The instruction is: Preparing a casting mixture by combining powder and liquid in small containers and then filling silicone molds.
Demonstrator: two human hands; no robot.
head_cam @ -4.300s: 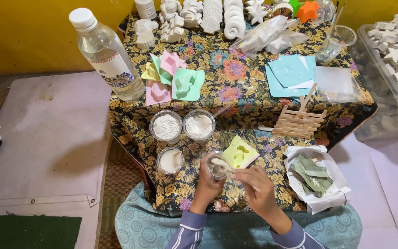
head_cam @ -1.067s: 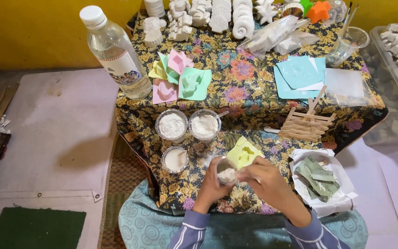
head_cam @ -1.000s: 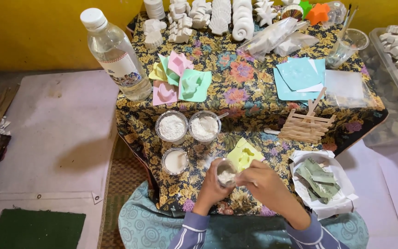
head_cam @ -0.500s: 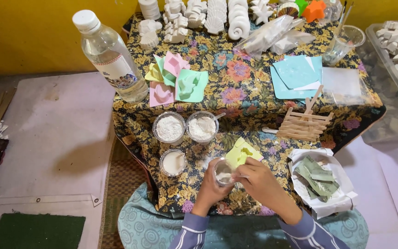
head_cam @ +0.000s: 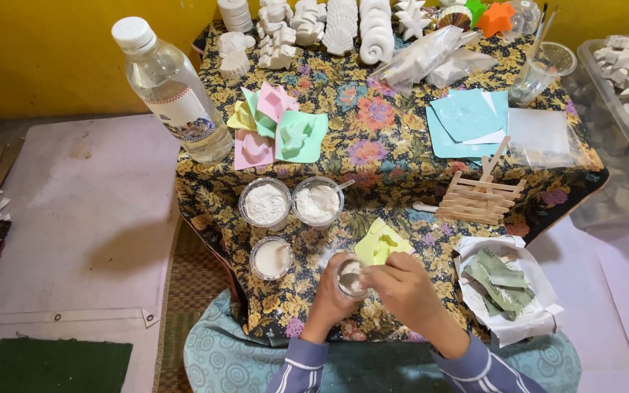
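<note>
Three cups [head_cam: 265, 203] of white powder stand on the surface [head_cam: 394, 138]. One fourth cup [head_cam: 349, 276], holding white paste, sits gripped in the left hand [head_cam: 329, 298] at the near edge; the right hand [head_cam: 405, 287] pinches something inside it, too small to tell.

Three powder cups [head_cam: 290, 204] crowd left; yellow mould [head_cam: 380, 241] ahead; paper packet [head_cam: 507, 287] right.

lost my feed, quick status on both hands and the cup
Left hand grips small clear plastic cup of white mix. Right hand over its rim, stirring tool hidden. Yellow mould sits just behind, untouched.
</note>
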